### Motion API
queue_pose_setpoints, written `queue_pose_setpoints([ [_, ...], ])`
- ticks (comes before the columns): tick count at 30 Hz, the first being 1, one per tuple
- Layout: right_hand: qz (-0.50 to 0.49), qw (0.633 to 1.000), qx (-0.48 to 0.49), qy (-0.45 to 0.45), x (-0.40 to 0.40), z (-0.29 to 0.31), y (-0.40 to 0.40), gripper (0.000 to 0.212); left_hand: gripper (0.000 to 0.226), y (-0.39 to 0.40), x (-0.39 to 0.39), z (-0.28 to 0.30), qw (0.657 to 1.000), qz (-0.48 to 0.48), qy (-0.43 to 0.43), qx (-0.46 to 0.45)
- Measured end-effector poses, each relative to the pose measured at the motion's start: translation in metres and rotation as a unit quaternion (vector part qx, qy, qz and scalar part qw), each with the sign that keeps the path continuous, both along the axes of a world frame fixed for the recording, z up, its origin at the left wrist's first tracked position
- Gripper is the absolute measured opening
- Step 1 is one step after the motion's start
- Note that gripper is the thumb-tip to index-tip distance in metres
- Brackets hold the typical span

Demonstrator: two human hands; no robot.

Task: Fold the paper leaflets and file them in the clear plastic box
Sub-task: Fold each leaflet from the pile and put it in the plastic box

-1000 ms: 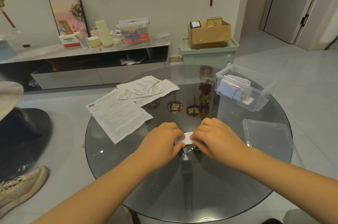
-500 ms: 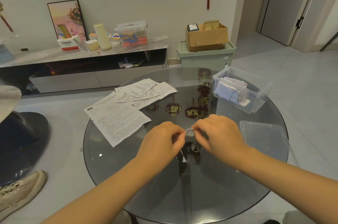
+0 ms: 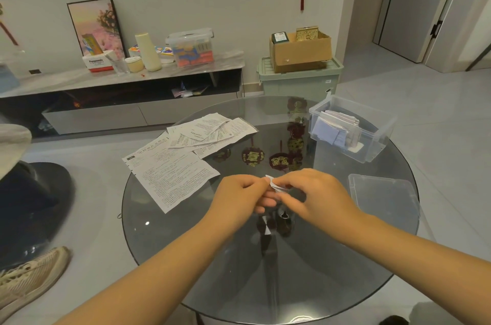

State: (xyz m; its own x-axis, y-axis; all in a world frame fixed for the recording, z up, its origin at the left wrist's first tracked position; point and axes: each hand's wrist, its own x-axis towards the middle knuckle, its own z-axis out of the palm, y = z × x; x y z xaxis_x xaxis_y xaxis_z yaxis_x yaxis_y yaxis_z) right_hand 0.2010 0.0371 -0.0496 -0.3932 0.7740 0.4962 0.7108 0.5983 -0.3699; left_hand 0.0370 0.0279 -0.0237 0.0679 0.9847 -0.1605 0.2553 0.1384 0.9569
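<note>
I see both hands meeting just above the round glass worktop [image 3: 164, 231], sharing one grip on a small folded leaflet [image 3: 273, 183]. The left hand [image 3: 239, 198] has its fingers curled round the paper's left end, and the right hand [image 3: 316, 195] pinches the other end, so only a white corner of the leaflet shows between them; I cannot tell whether it touches the glass. Beyond the grip and off to its right stands the clear plastic box [image 3: 372, 138], open, with folded leaflets [image 3: 333, 128] leaning inside it. Just right of the right hand the box's lid [image 3: 385, 198] lies flat on the glass. To the left of the grip and beyond it, unfolded printed sheets [image 3: 172, 176] lie spread in an overlapping pile, the nearest one close to the left hand but not touching it.
</note>
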Motion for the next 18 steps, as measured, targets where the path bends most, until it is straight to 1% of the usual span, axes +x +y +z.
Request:
queue_pose_setpoints([
  [4,-0.005,0.997,0.07,-0.015,0.003,0.01,0.003,0.019,0.024,0.004,0.007,0.004,0.998,0.011,0.048,0.028],
  [7,-0.034,0.996,0.081,-0.01,0.012,0.022,0.008,0.015,0.003,0.009,0.012,0.007,0.989,0.036,0.106,0.096],
  [10,-0.046,0.999,0.023,0.0,0.022,0.032,0.015,0.014,0.013,0.015,0.018,0.013,0.973,0.003,0.164,0.165],
  [13,-0.045,0.998,-0.046,0.018,0.031,0.043,0.022,0.017,0.003,0.025,0.031,0.023,0.966,-0.035,0.175,0.186],
  [15,-0.055,0.994,-0.078,0.057,0.036,0.052,0.028,0.018,0.005,0.035,0.038,0.028,0.969,-0.026,0.161,0.186],
  [18,-0.099,0.975,-0.132,0.147,0.042,0.062,0.039,0.011,0.006,0.053,0.049,0.036,0.969,-0.011,0.151,0.196],
])
